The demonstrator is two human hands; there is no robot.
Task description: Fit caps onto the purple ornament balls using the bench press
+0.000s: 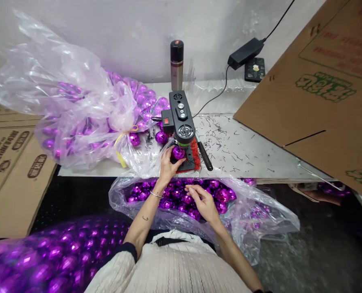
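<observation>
My left hand (168,166) is closed around a shiny purple faceted ball (178,153), with thumb and fingers on its sides. The ball sits on the dark base (187,163) of a small black bench machine (182,116), right below its round head. A black-handled lever (205,156) slants from the machine's right side. Over an open clear plastic bag (116,195) of purple balls (171,191), my right hand (203,202) holds its thumb and fingertips pinched together. Whatever may be between those fingertips is too small to make out.
Left on the white table (223,154) lies a tied plastic bag (86,114) of purple balls. Small dark scraps (211,132) litter the tabletop. A tumbler (177,65) and power adapter (245,53) are behind. Cardboard (315,110) leans at right; another person's foot (306,193) shows below.
</observation>
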